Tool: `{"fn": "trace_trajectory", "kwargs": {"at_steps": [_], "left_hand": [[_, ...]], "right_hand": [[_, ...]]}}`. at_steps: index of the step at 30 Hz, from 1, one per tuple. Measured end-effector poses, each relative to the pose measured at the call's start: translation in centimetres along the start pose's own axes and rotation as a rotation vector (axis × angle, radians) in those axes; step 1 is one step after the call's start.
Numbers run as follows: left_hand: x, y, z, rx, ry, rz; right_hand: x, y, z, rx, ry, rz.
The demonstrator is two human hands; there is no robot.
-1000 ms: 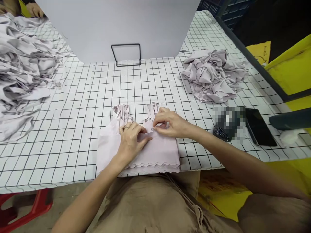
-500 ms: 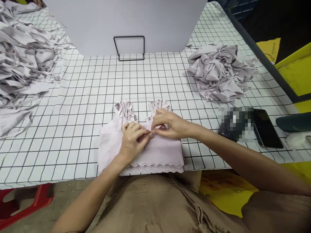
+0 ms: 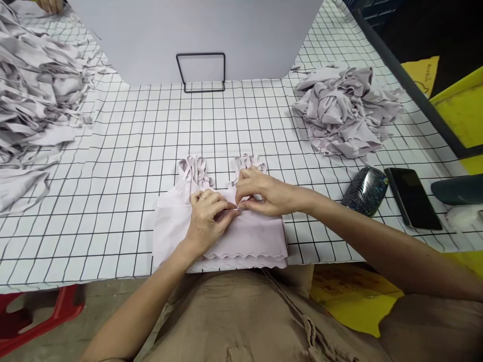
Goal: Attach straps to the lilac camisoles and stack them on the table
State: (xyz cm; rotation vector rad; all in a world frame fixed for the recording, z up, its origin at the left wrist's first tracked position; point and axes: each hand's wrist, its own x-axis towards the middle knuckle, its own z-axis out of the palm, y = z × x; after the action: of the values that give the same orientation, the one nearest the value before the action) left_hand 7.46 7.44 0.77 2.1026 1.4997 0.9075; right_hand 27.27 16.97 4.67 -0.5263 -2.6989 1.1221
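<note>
A neat stack of pale pink strappy tops lies at the table's near edge, scalloped hems toward me and looped straps pointing away. Over its middle, my left hand pinches the upper edge of the topmost top between thumb and forefinger; a ring sits on one finger. Close beside it, my right hand pinches the same edge near the base of the right-hand straps. The fingertips of both hands almost meet, and the small detail between them is too fine to make out.
A large heap of similar fabric lies left, a smaller crumpled pile at the right back. A white board with a wire stand rises at the back. Right are a dark glossy object and a phone. Another person's hand shows top left.
My hands keep nearly the same pinch on the top's edge. Another person's hand has come further into view at the top left. The view has shifted slightly.
</note>
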Motion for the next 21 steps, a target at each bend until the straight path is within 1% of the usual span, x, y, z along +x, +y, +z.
{"fn": "trace_trajectory", "kwargs": {"at_steps": [4,12,15,18,21], "left_hand": [[0.0,0.0,-0.1,0.013,-0.027,-0.016],[0.0,0.0,0.0,0.016,-0.036,-0.019],[0.0,-0.1,0.0,0.015,-0.025,0.006],[0.0,-0.1,0.1,0.000,-0.011,0.030],[0.0,-0.2,0.1,-0.021,0.001,0.034]], "right_hand": [[0.0,-0.1,-0.3,-0.005,-0.027,0.003],[0.3,-0.1,-0.4,-0.050,-0.049,0.000],[0.4,-0.3,-0.3,-0.078,-0.053,-0.014],[0.7,-0.7,0.0,-0.108,-0.029,-0.035],[0.7,-0.9,0.7,-0.127,0.049,-0.061]]}}
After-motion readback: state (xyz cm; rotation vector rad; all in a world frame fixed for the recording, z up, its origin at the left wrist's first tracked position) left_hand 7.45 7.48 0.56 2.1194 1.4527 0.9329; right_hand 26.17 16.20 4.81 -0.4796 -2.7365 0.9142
